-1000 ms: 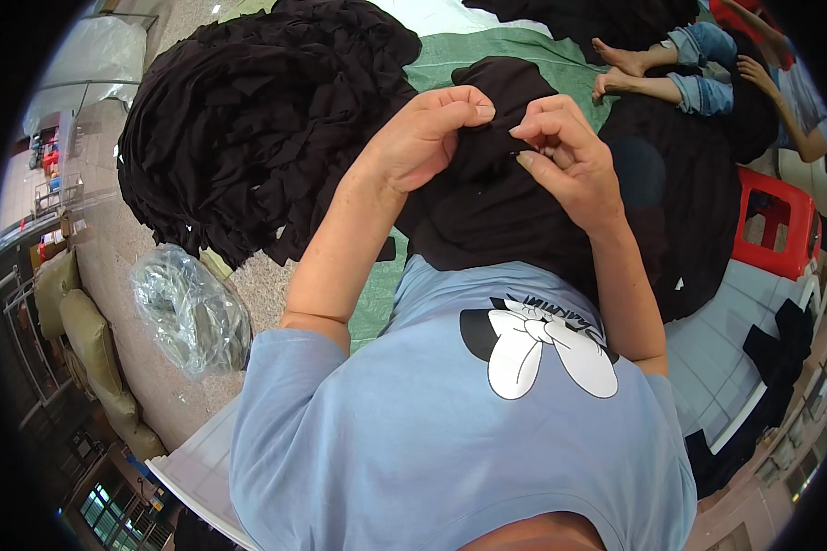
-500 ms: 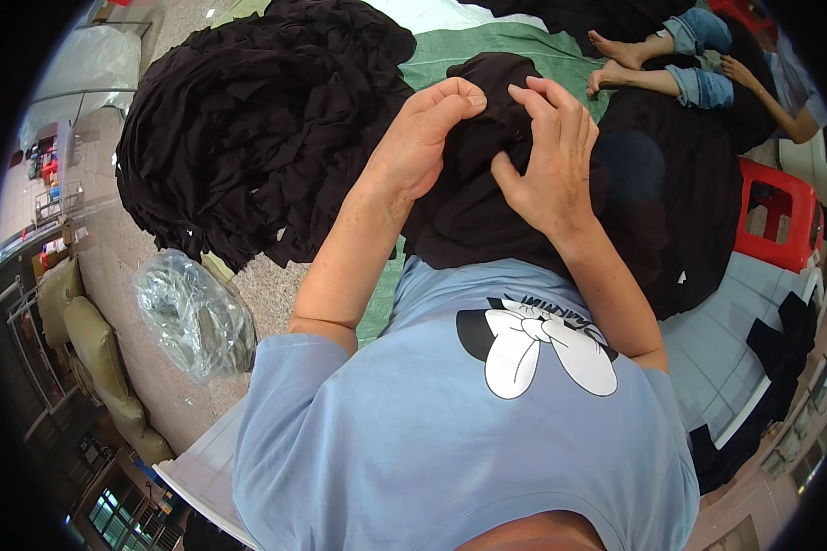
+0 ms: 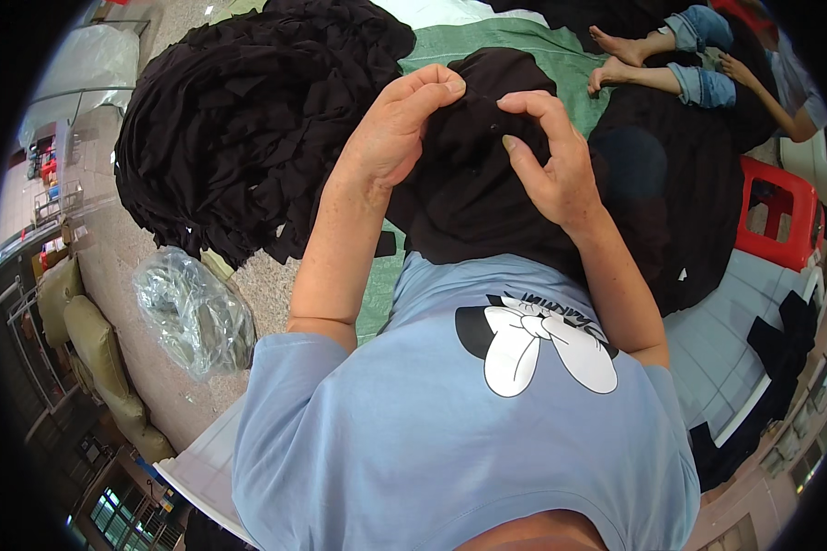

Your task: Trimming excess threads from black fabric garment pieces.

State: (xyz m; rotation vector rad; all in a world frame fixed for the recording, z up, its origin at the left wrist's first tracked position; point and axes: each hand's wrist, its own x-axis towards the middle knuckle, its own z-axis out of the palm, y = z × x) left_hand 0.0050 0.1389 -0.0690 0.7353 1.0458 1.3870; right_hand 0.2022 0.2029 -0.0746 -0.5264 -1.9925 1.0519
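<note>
My left hand (image 3: 393,124) is raised over the black cloth (image 3: 469,202) on my lap, thumb and forefinger pinched together. What sits in that pinch is too small to make out. Over the right part of the cloth, my right hand (image 3: 558,170) has its thumb and forefinger apart, the other fingers loosely curled. A small dark round spot (image 3: 494,127), perhaps a button, shows on the cloth between the hands.
A big heap of black cloth (image 3: 257,138) lies to the left on green sheeting (image 3: 487,41). Beside it is a clear plastic bag (image 3: 193,312). At right are a red stool (image 3: 781,207) and another person's bare feet (image 3: 616,60).
My left hand has moved left and slightly up, still pinched. My right hand has shifted slightly down, its thumb and forefinger now nearer each other. More cloth shows between the hands.
</note>
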